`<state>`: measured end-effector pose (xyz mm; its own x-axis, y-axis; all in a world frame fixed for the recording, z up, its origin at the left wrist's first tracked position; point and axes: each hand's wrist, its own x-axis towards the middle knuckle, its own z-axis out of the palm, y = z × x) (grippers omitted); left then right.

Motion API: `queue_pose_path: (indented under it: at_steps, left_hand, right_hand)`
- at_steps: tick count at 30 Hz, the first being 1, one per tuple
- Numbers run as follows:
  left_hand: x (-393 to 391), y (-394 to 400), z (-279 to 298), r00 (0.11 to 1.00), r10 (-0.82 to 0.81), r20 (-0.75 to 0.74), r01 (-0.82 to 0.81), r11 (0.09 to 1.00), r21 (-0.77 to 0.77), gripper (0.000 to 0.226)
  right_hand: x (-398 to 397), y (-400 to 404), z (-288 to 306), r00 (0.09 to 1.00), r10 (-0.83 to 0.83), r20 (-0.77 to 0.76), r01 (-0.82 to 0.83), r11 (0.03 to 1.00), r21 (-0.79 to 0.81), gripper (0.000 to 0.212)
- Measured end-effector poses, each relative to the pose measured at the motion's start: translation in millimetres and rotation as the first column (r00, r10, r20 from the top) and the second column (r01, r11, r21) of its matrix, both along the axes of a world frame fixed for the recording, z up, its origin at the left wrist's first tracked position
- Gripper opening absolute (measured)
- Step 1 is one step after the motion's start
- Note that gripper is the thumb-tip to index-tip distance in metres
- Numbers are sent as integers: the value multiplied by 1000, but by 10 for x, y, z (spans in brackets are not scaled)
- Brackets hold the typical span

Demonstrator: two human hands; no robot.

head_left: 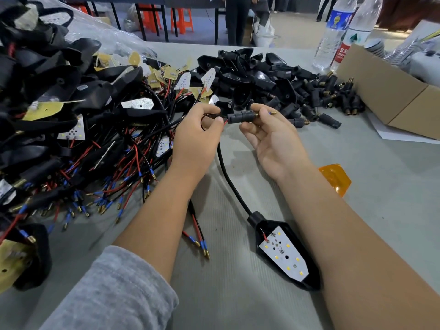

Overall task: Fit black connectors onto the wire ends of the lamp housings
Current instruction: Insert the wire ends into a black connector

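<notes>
A black lamp housing (285, 256) with a white LED board lies on the table between my forearms. Its black cable (228, 177) runs up to my hands. My left hand (197, 132) pinches the looped red and black wires just left of a black connector (240, 115). My right hand (269, 129) holds that connector by its threaded brass end, and a blue-sleeved wire tip with a brass pin sticks out to the right past my fingers.
A heap of wired lamp housings (71, 115) fills the left. Empty black housings (247, 75) and loose connectors (328, 96) lie behind my hands. An open cardboard box (390, 96), two water bottles (333, 32) and an orange lens (335, 177) stand at the right.
</notes>
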<state>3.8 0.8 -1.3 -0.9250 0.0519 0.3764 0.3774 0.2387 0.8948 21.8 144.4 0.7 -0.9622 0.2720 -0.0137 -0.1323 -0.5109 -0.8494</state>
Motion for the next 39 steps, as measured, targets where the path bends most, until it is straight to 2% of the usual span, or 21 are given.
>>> queue_pose_path:
  at_steps: [3,7,11,16,25,31,39]
  left_hand:
    - [2,-4,16,1000,16,-22,-15,999,30,7]
    - [-1,-24,5,998,11,-64,-14,999,-34,10]
    - [-1,-23,-7,999,7,-45,-10,998,-59,11]
    - [-38,-30,24,998,61,18,-61,998,9,10]
    - [-35,-23,-14,1000,16,17,-16,1000,5,11]
    - [-58,-40,-10,996,65,60,-67,997,43,6]
    - [-43,-33,-31,999,24,32,-25,999,35,7]
  right_hand:
    - [1,4,7,1000,-3,3,3,1000,-10,19]
    - [15,-22,21,1000,20,-2,-20,999,26,20]
    - [27,-27,31,1000,28,1,-28,999,47,21]
    - [26,-26,38,1000,25,-3,-25,1000,12,19]
    - [35,-36,46,999,37,-3,-37,998,41,20]
    - [52,-25,57,999,42,-2,-42,999,3,17]
    - [65,-47,40,999,41,-26,-38,996,79,15]
